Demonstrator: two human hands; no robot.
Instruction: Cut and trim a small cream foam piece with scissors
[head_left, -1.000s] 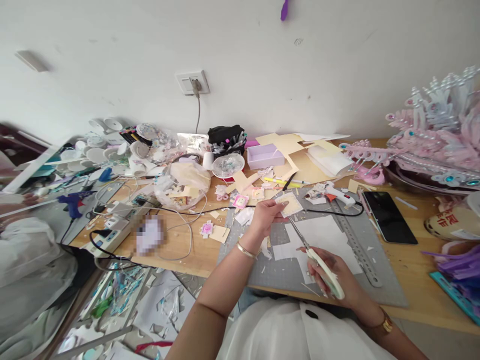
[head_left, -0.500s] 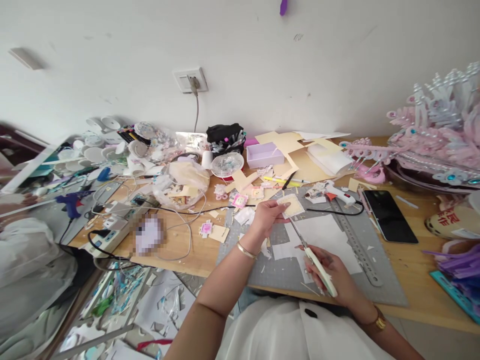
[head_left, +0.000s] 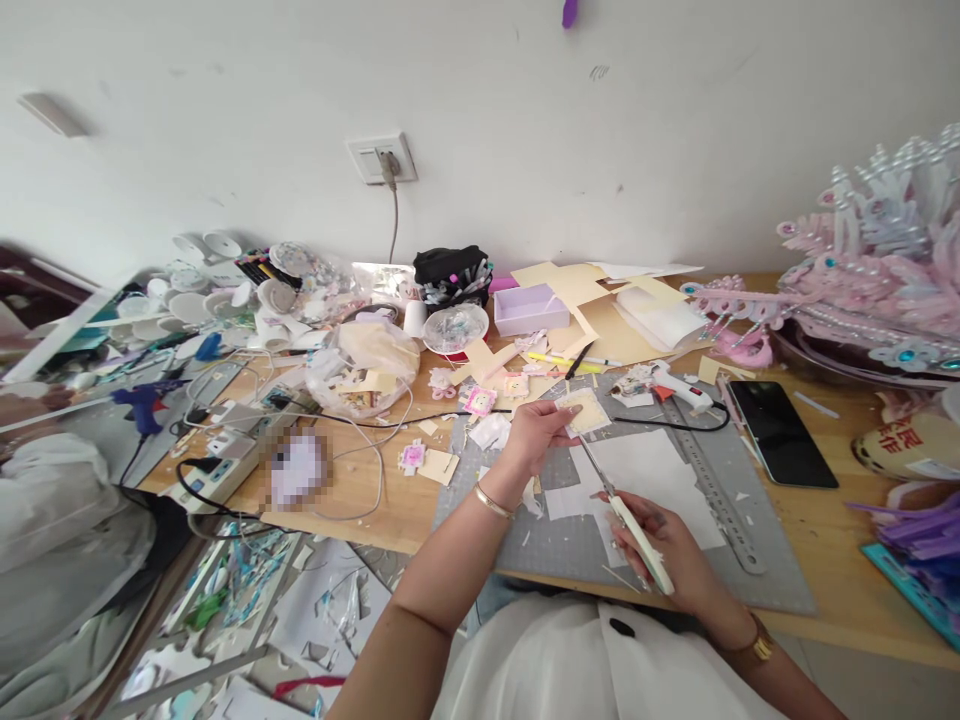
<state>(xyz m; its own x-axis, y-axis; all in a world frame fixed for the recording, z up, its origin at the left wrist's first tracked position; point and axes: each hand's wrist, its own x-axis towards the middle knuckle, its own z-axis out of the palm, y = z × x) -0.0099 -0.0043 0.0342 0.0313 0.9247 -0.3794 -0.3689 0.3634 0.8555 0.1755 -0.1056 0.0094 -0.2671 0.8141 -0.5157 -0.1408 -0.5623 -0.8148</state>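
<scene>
Pinched in my left hand is a small cream card with a white, wavy border, held up over the grey cutting mat. My right hand grips a pair of scissors by their whitish handles. The blades point up and away from me, their tips close to the card's lower edge by my left fingers. Whether the tips touch the card I cannot tell. Beneath the hands lie white paper sheets and small scraps.
A steel ruler, a white glue gun and a black phone lie to the right. Small pink decorated cards, a lilac box and a power strip are leftward. A co-worker's hand shows at the left edge.
My hands, the card and the scissors look almost unmoved. At the far left, a co-worker's hand has come into view beside the blue glue gun's table area.
</scene>
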